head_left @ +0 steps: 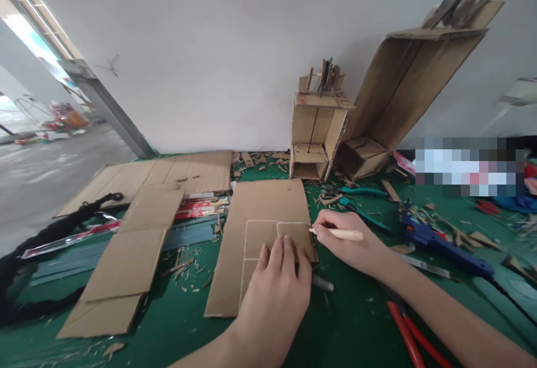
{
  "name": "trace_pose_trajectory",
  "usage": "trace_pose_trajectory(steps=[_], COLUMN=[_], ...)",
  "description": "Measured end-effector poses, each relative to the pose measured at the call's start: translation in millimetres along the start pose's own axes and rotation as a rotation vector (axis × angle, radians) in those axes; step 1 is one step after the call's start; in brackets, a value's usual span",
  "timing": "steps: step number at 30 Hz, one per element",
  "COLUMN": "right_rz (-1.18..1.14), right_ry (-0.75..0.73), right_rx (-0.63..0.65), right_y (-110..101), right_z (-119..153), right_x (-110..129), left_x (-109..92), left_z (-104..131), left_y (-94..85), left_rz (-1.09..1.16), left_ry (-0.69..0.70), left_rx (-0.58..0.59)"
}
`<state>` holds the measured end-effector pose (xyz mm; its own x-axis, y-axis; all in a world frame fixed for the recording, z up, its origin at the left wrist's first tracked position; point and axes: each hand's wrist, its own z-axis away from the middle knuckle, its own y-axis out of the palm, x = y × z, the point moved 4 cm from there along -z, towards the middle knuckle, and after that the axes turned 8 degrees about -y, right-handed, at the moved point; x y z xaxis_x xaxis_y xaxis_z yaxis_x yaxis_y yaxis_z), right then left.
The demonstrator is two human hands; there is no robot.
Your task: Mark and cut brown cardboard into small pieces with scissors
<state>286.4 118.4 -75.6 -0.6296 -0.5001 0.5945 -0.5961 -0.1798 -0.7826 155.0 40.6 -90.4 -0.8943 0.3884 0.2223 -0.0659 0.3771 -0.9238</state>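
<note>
On the bench (180, 326), the cardboard sheet (268, 200) bore white outlines (245, 239), uncut; the left hand (279, 284) lay flattened over it, the right hand (354, 250) grasped a pen (346, 235).

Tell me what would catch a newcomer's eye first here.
Probably the tall, brown cardboard structure before the pale, flat wall, at upper right. Front and centre, the right hand holds a slim, cream pen at the right edge of a brown cardboard sheet marked with white lines, on which the left hand rests.

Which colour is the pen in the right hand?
Pale cream; the pen shows best in the head view.
</note>
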Motion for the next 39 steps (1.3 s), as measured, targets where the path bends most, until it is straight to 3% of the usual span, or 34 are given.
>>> trace_pose_trajectory(steps=[9,18,21,26,29,33,36,39], right_rz=[0.003,-0.121,-0.291,-0.579,-0.622,-0.544,-0.491,-0.456], right_ry=[-0.02,-0.024,0.072,0.239,0.254,0.253,0.239,0.211], right_rx=[0.109,0.176,0.109,-0.16,-0.2,-0.162,-0.134,-0.092], right_y=[4.5,5.1,3.2,0.0,2.2,5.2,6.0,6.5], right_z=[1.8,5.0,6.0,2.9,0.1,-0.8,-0.3,0.5], right_x=[3.8,4.3,-3.2,-22.2,-26.2,-23.8,-20.6,-17.6], left_x=[-2.2,-1.5,-1.6,2.6,18.6,58.1,82.9,95.4], left_z=[1.9,0.9,1.5,1.2,-5.2,-17.5,-23.7,-26.0], left_y=[-2.5,-2.4,-1.3,-7.1,-16.9,-22.7,-15.0,-2.3], left_rz=[0.005,-0.018,-0.012,-0.011,0.011,0.06,0.117,0.174], left_ry=[-0.01,-0.004,-0.006,-0.011,-0.016,-0.08,-0.088,-0.081], left_rx=[-0.049,-0.005,0.008,0.055,0.192,0.35,0.317,0.253])
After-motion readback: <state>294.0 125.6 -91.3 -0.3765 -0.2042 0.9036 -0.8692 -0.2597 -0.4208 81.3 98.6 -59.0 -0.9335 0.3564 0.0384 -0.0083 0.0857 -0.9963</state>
